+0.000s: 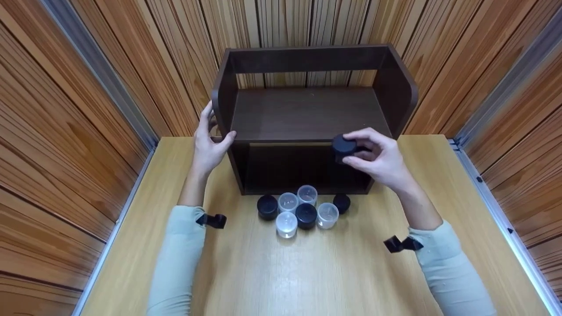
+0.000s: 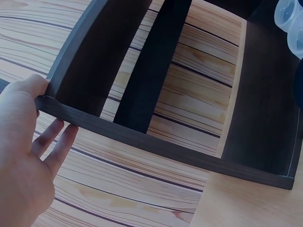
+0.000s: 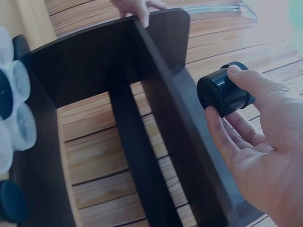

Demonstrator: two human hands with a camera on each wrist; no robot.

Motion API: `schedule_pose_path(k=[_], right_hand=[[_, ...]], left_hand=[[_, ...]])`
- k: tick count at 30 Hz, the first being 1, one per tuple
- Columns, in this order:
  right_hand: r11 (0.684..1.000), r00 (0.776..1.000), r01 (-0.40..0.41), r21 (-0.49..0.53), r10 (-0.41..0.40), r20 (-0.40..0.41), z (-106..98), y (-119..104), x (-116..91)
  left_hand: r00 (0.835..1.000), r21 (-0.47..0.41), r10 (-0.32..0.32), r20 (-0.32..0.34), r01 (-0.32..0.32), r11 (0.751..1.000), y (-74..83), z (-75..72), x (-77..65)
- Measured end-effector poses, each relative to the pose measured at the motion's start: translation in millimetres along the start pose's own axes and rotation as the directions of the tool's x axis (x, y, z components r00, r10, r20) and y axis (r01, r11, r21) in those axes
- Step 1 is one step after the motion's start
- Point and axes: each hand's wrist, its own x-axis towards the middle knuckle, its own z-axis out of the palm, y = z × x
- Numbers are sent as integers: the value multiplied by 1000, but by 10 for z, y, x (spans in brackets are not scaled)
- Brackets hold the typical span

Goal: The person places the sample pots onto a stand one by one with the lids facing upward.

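Observation:
A dark brown two-tier shelf (image 1: 307, 114) stands on the table. My left hand (image 1: 207, 149) grips its left side panel (image 2: 156, 142), with the thumb at the front edge and the other fingers behind. My right hand (image 1: 384, 160) pinches a small black jar (image 3: 218, 92) between thumb and fingers, holding it up by the front edge of the upper board, toward the right. Before the shelf, clear plastic cups (image 1: 286, 224) stand grouped with black jars (image 1: 306, 216). Another black jar (image 1: 268, 207) sits at the group's left end, and a small black round piece (image 1: 341, 203) at its right.
The shelf has a dark lower compartment (image 1: 298, 169) and a rear rail (image 1: 307, 59) above the upper board. Wood-patterned walls (image 1: 61, 109) enclose the light wooden table (image 1: 263, 281) at the back and both sides. Metal strips (image 1: 505, 224) run along the table's sides.

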Motion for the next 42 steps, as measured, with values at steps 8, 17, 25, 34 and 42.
schedule_pose_path(k=[8, 17, 25, 34, 42], right_hand=[[1000, 999, 31, -8, -30, 18, 170, -86, 270], [999, 999, 22, -39, -20, 44, 396, -97, 551], [1000, 998, 28, -7, -27, 58, 622, -195, 769], [999, 997, 26, -41, -22, 77, 732, -207, 982], [999, 998, 35, -40, -33, 59, 777, -225, 1230]], left_hand=[[1000, -3, 7, -17, -7, 1000, -12, 16, -7], [1000, 26, -1, -15, 1, 1000, -36, 22, -26], [1000, 28, 4, -24, -4, 1000, -11, 18, -18], [1000, 40, 16, -25, -15, 999, -44, 33, -36], [999, 42, 17, -29, -16, 999, -23, 25, -25]])
